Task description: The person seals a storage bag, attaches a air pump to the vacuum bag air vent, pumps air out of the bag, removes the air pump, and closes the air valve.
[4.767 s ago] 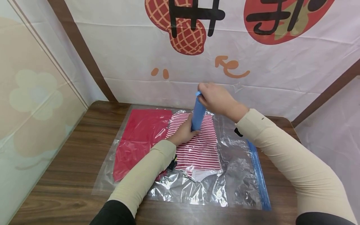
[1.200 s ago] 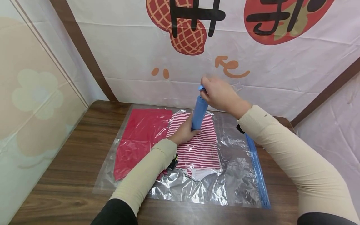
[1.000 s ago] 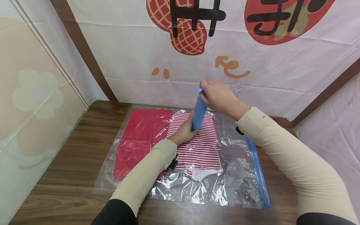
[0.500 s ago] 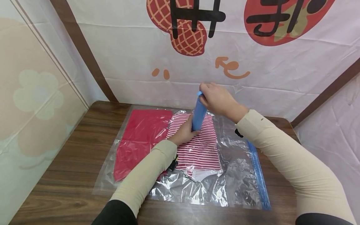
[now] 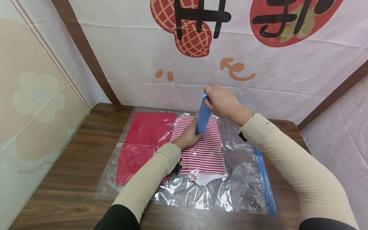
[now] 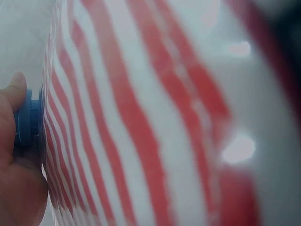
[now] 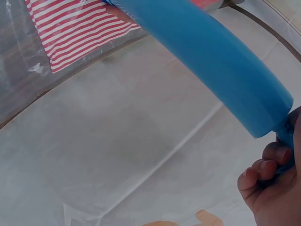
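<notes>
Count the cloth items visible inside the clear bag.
2. A plain red cloth lies toward the left of the clear bag, partly covered by the left sleeve; a red-and-white striped cloth lies right of it, below the left hand and blue pump. More may be hidden underneath.

We see fabric-walled booth or curtained nook; can't tell home from workplace. Behind wood-grain table (image 5: pixel 66 179), creased white sheet (image 5: pixel 129 57) with peanut print (image 5: pixel 192 41) and black lettering (image 5: pixel 198 14); left of table, flower-printed sheet (image 5: pixel 37 143); right of table, pale sheet (image 5: pixel 339 140). Brown bands (image 5: pixel 87 54) rise beyond table's back corners.
</notes>
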### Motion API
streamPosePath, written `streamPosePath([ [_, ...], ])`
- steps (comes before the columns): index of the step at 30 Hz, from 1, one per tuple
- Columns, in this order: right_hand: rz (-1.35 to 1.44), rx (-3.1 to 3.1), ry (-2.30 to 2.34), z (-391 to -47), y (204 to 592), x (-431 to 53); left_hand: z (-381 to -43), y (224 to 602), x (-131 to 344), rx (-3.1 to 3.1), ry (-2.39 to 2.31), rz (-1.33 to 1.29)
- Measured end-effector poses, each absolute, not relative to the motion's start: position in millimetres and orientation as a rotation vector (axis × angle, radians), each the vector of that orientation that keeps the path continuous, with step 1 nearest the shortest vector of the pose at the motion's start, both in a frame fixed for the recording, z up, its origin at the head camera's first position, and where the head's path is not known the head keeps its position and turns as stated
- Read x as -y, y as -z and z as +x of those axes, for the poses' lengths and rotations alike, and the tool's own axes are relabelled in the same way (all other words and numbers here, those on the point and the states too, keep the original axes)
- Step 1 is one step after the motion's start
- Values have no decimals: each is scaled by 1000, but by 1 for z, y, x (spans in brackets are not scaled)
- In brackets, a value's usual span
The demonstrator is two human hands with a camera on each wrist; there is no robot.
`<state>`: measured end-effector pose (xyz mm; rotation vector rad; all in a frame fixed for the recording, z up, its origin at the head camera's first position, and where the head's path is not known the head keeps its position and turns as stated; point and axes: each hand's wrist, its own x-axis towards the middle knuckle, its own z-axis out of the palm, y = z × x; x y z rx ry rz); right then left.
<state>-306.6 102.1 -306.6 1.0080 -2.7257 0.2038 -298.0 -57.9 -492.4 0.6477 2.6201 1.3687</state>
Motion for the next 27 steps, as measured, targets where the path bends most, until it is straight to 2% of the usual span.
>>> streamPosePath([
  [12, 1060, 2736, -266, -309, 292, -103, -298, 495, 57, -2621, -1381, 636],
  [27, 923, 2665, -258, -306, 211, -105, -298, 494, 59, -2607, -1364, 621],
])
